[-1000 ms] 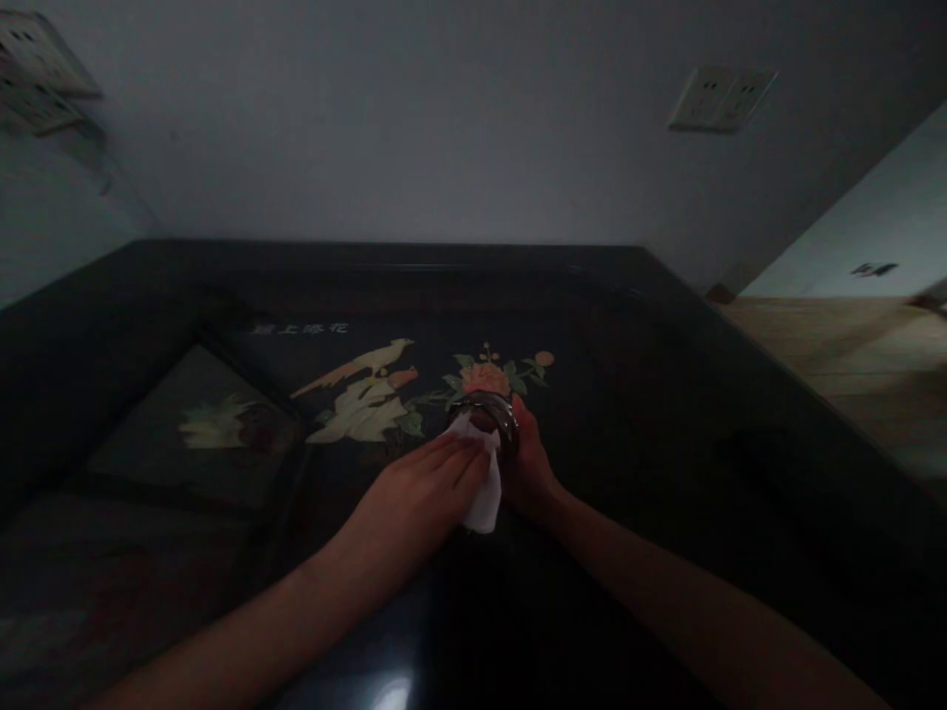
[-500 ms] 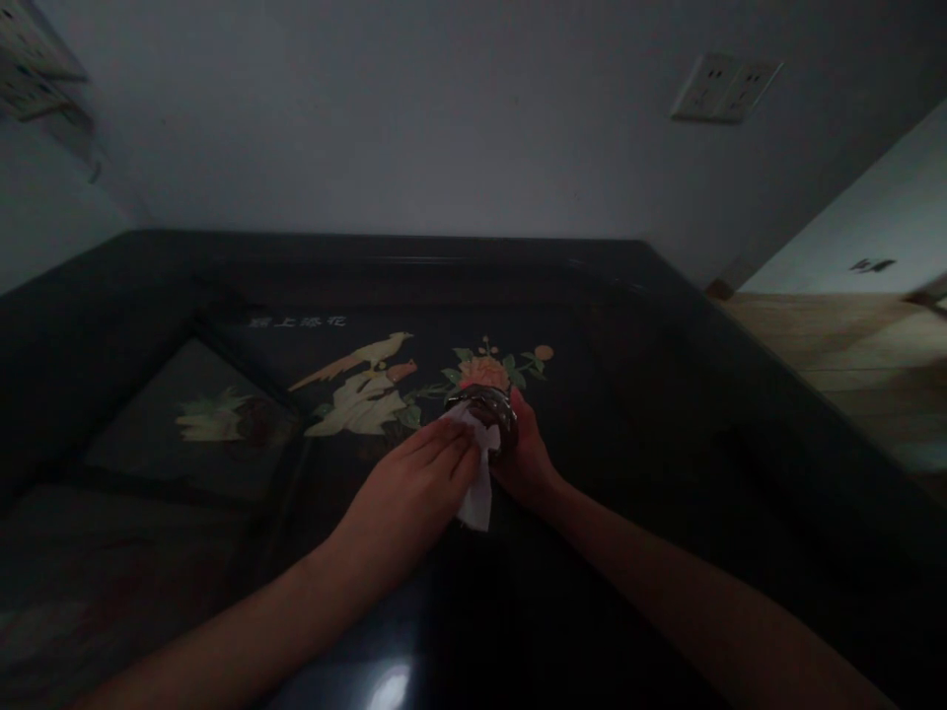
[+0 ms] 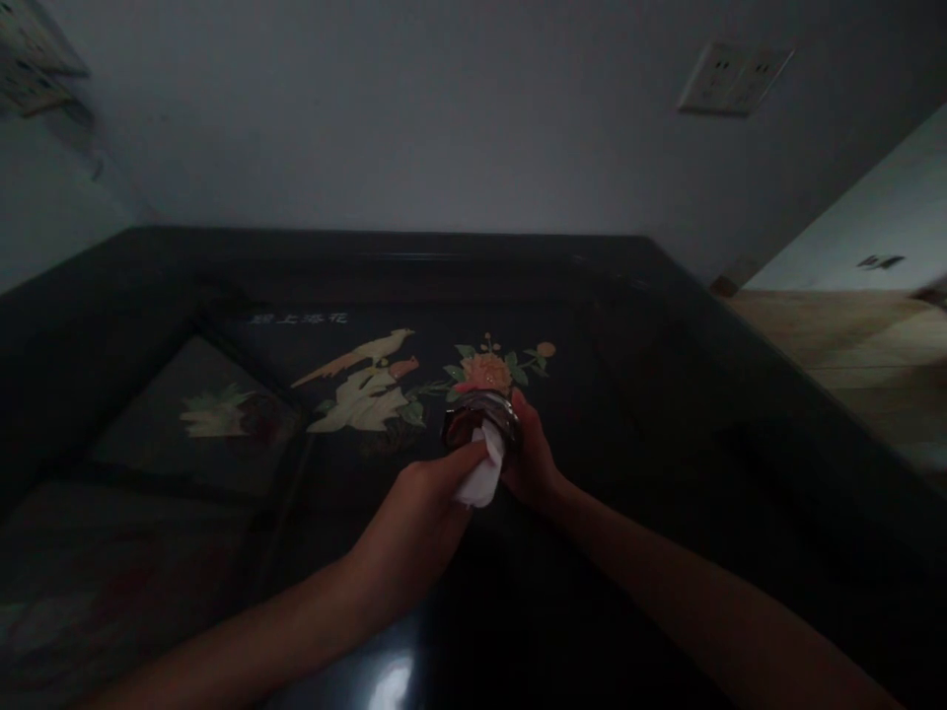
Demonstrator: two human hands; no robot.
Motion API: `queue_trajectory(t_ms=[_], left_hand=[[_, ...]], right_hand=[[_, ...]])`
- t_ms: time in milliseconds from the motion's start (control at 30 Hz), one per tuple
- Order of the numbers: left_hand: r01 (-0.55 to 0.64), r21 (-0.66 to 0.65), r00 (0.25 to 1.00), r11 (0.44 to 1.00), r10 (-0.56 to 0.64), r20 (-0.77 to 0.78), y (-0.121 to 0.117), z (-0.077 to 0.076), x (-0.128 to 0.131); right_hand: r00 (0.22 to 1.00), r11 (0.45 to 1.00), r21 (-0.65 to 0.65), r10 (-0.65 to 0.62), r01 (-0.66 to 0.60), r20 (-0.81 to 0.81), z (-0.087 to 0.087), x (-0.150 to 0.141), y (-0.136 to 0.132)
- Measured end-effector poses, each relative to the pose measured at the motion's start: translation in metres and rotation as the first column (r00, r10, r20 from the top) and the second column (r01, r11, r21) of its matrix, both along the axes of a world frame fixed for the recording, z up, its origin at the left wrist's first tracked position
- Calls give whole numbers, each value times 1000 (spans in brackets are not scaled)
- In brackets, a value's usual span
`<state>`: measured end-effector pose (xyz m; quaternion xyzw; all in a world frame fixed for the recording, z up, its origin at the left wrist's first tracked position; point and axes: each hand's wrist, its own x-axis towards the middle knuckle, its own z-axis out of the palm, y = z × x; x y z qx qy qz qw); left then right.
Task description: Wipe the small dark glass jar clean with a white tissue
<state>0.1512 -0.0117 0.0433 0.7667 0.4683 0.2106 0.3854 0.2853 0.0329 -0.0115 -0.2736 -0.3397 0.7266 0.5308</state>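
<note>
My left hand [image 3: 414, 518] pinches a white tissue or thin cloth [image 3: 482, 481], its thumb on top. The upper end of the tissue reaches into the mouth of a dark, shiny, round vessel [image 3: 484, 400] that looks like a glass cup. Wrapped round the vessel's right side is my right hand [image 3: 534, 456], with some of its fingers hidden behind. The vessel is tilted so that its opening faces me, above the glossy black tabletop [image 3: 607, 582].
Inlaid in the tabletop are a pale bird [image 3: 374, 350] and an orange flower [image 3: 486, 373]. A grey wall [image 3: 414, 118] with a double socket [image 3: 732, 79] rises behind. Wooden floor [image 3: 836, 325] shows past the right edge.
My left hand has turned from palm-down, with the fingers over the tissue, to thumb-up. The tissue is bunched and now goes into the vessel's mouth. My right hand still holds the vessel.
</note>
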Motion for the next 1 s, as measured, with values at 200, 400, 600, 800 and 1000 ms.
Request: queue_trajectory(t_ms=[200, 400, 600, 800, 1000], left_hand=[[276, 432, 919, 859, -105, -379, 1, -10, -1], [435, 610, 834, 662, -42, -549, 7, -4, -6], [430, 640, 816, 637, 29, -577, 7, -5, -7], [434, 651, 808, 623, 51, -588, -3, -13, -3], [223, 286, 921, 932, -105, -376, -5, -8, 2]], right_hand=[[999, 998, -46, -33, 32, -9, 1, 0, 2], [1000, 999, -45, -22, 22, -16, -1, 0, 1], [999, 1000, -12, -23, 24, 40, -4, -2, 2], [992, 995, 63, -86, 81, 89, -2, -2, 0], [997, 1000, 9, 6, -7, 83, 0, -1, -1]])
